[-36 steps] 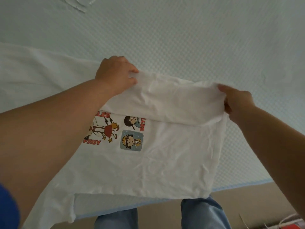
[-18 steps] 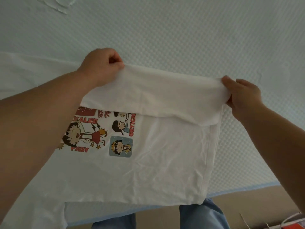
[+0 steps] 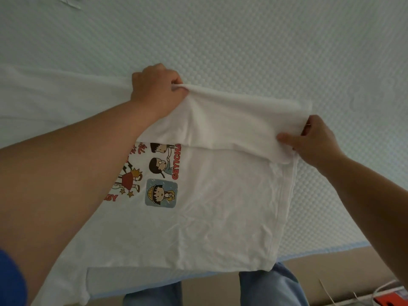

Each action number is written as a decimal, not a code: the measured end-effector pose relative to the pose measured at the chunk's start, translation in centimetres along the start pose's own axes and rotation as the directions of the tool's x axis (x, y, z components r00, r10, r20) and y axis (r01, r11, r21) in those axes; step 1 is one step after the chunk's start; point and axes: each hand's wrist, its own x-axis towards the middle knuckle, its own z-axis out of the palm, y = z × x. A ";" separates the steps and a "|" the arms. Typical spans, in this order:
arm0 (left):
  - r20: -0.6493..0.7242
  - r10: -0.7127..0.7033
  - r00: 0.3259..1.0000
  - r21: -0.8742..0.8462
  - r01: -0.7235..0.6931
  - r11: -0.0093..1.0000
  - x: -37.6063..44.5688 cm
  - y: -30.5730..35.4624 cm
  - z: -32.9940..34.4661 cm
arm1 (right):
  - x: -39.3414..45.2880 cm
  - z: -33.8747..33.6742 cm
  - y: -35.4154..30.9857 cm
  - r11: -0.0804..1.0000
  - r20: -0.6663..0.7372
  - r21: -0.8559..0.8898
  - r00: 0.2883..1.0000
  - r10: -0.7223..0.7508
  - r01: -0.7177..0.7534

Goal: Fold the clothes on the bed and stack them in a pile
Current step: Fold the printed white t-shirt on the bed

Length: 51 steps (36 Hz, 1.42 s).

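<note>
- One pale green bed (image 3: 265, 40) with a dimpled textured cover fills the view.
- A white cotton T-shirt with cartoon prints (image 3: 209, 206) lies spread on it near the front edge, its far part folded back over itself.
- The left hand (image 3: 156, 89) grips the fold's left end, fingers curled.
- The right hand (image 3: 315, 138) pinches its right end.

Red box (image 3: 385, 301) and white cords (image 3: 385, 286) on tan floor (image 3: 326, 263)
</note>
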 end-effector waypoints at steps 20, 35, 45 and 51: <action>0.171 0.162 0.972 0.060 -0.175 0.983 -7.5 3.0 4.7 | -2.2 0.5 0.7 0.982 -0.038 0.186 0.999 0.026 -0.018; 0.241 0.205 0.949 0.068 -0.227 0.972 -5.5 5.9 5.2 | -4.5 4.9 -2.4 0.636 0.041 -0.471 0.735 -0.676 0.611; 0.154 0.032 0.988 0.231 -0.067 0.971 -3.4 3.4 5.3 | 0.9 4.3 -1.0 0.527 0.098 -0.764 0.875 -0.474 0.371; 0.053 -0.062 0.997 -0.040 0.064 0.997 -9.3 0.3 1.9 | -4.0 5.8 -4.0 0.555 0.157 -0.700 0.854 -0.496 0.450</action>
